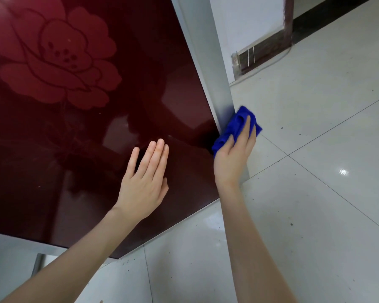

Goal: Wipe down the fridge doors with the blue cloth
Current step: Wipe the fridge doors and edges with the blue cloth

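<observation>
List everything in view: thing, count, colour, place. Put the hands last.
fridge door: one, glossy dark red with a flower pattern, left and centre
fridge side panel: one, grey, right of the door
blue cloth: one, blue, pressed on the side panel near the door's edge
floor: pale glossy tiles with dark specks, right and bottom
wall: white, top right
skirting: dark brown, at the foot of the wall
left hand: flat and open against the door
right hand: holding the cloth
</observation>
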